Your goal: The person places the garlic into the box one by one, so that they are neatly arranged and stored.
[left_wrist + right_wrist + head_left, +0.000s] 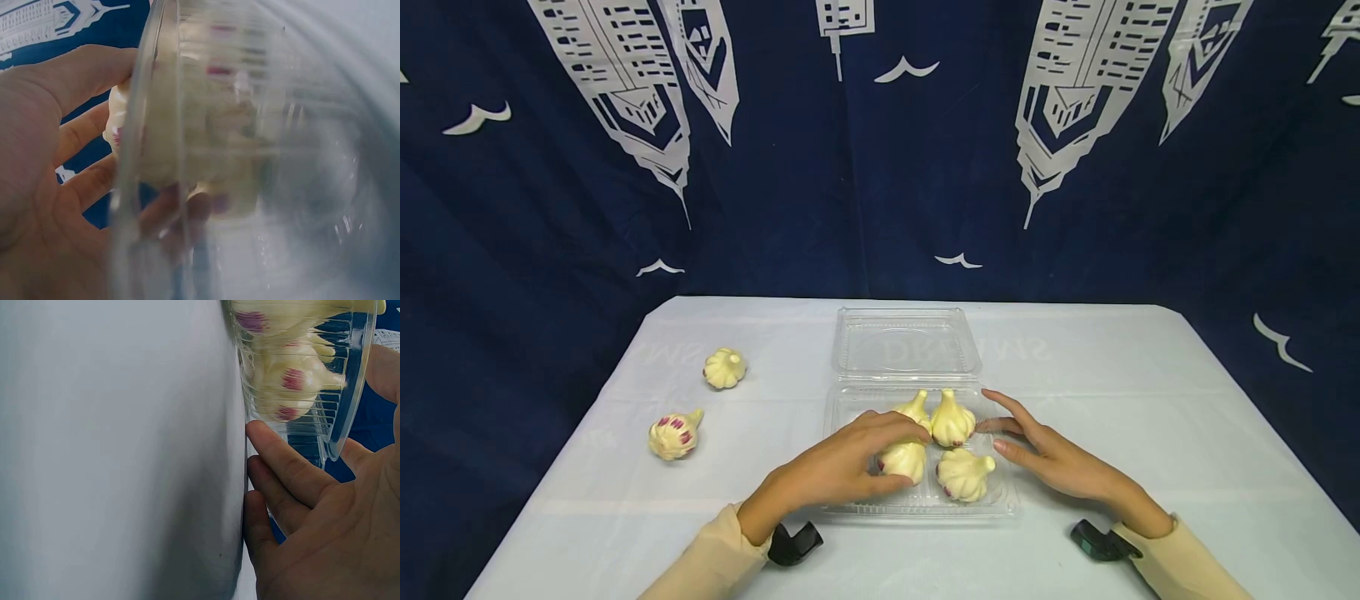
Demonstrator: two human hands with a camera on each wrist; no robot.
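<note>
A clear plastic clamshell container (838,408) lies with its lid (902,346) folded back, away from me. Over its near left part, my left hand (850,462) holds a garlic bulb (904,463) between thumb and fingers. In the left wrist view, the container's wall partly blurs that grip. Beside the held bulb sits another garlic bulb (964,475), with a garlic bulb (952,418) behind it and a partly hidden garlic bulb (916,408) at the back left. My right hand (1067,467) is at the container's right side, fingers spread and holding nothing; its fingertips reach close to the wall (353,381).
Two loose garlic bulbs lie on the white table left of the container: a pale garlic bulb (725,368) and a purple-streaked garlic bulb (675,435). A dark blue printed cloth (850,183) hangs behind the table. Each wrist wears a black device (793,543).
</note>
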